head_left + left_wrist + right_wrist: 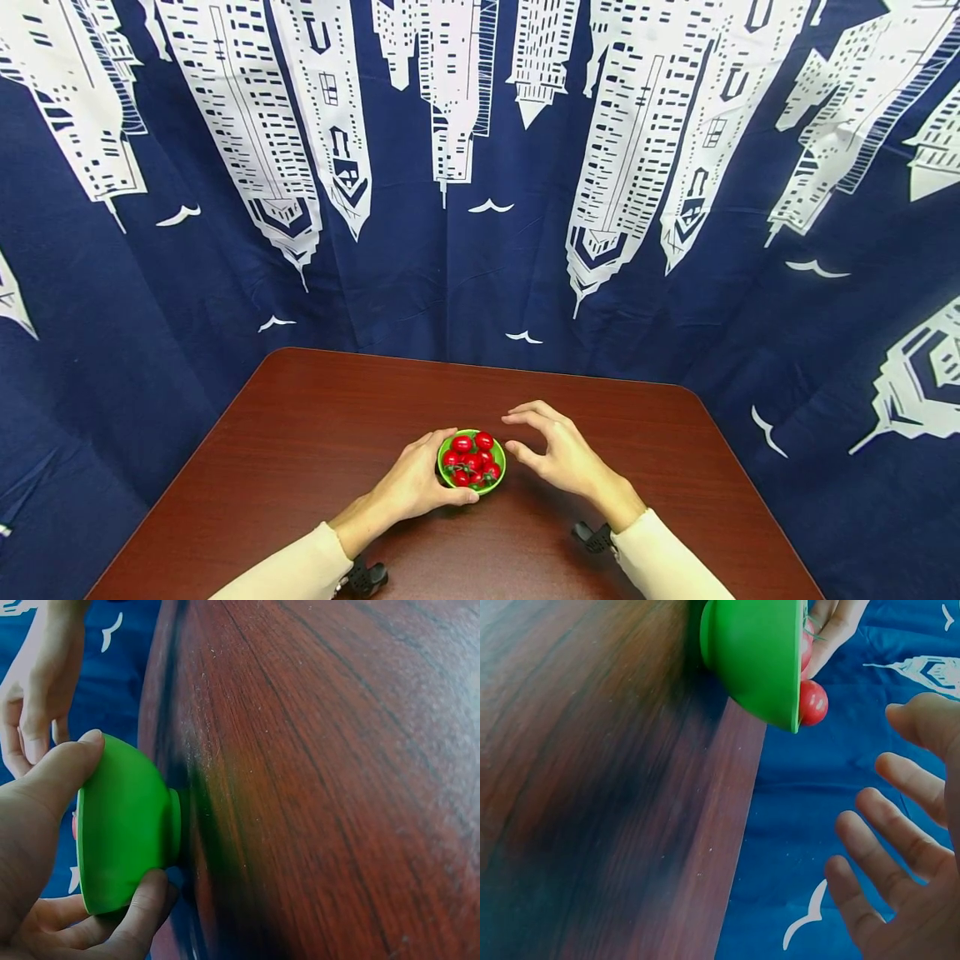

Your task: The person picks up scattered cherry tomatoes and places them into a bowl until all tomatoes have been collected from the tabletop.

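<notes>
Two cream sleeves (pixel 300 571) come in from the near edge of the dark wood table (pixel 300 433); a black wrist-camera mount (pixel 366 577) sits under the left one; another mount (pixel 592 537) sits by the right cuff. Left hand (pixel 416 483) wraps the near-left side of the small green bowl (pixel 497 479); thumb along the near rim and fingers over the far-left rim in the head view; left wrist view confirms thumb (pixel 60 772) pressed on the bowl wall and fingers (pixel 139 907) curled under the rim, so this hand is gripping the bowl; the bowl stands upright on its foot, touching the table, about mid-table and toward the near edge. Small red tomatoes (pixel 471 460) heap inside the bowl, some with green stems; one tomato (pixel 812 703) pokes above the rim in the right wrist view. Right hand (pixel 558 450) hovers just beside the bowl's right side, fingers spread and lightly bent, holding nothing, not touching bowl or fruit; right wrist view shows its fingers (pixel 900 840) apart, with a gap to the bowl. Judgement: left hand is steadying while right reaches for a tomato; keep the left grip low and firm so the light bowl does not tip; take the topmost fruit with fingertips, lightly, to avoid knocking the rest out. Behind the table hangs a navy curtain (pixel 480 275) printed with white skyscrapers and gulls.
</notes>
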Available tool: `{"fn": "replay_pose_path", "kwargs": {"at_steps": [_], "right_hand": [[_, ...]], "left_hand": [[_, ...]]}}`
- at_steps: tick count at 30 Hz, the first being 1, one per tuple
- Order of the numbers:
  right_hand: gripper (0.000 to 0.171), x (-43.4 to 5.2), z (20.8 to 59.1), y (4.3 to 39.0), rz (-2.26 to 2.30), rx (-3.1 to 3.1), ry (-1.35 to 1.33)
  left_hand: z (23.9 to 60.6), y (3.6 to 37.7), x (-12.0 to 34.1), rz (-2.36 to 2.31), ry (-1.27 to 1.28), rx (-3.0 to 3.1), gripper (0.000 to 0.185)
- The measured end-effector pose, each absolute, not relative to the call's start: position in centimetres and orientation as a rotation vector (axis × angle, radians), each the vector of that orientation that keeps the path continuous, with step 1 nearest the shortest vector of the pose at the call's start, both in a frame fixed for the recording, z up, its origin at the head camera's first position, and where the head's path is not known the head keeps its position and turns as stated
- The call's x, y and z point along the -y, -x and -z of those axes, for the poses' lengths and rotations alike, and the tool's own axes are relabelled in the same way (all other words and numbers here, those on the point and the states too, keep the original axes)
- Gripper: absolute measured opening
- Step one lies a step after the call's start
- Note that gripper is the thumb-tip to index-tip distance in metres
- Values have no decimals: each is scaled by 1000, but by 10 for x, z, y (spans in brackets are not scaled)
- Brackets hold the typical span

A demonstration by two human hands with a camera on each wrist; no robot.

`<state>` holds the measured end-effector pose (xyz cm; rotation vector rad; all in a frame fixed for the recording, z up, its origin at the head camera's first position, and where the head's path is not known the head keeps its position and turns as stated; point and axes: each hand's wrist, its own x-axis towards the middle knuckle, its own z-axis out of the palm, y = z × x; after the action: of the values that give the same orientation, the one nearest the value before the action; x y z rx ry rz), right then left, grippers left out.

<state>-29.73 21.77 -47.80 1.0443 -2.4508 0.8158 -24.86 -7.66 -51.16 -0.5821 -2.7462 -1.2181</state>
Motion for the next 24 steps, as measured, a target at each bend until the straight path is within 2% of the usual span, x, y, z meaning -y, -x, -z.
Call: {"fn": "replay_pose_path", "kwargs": {"at_steps": [13,24], "right_hand": [[39,-228,485,291,-817,2482,-973],[43,-244,491,286,-806,2497,-874]], "left_hand": [[515,248,81,1192,556,2725,112],[506,247,94,1186,517,2691,104]]}}
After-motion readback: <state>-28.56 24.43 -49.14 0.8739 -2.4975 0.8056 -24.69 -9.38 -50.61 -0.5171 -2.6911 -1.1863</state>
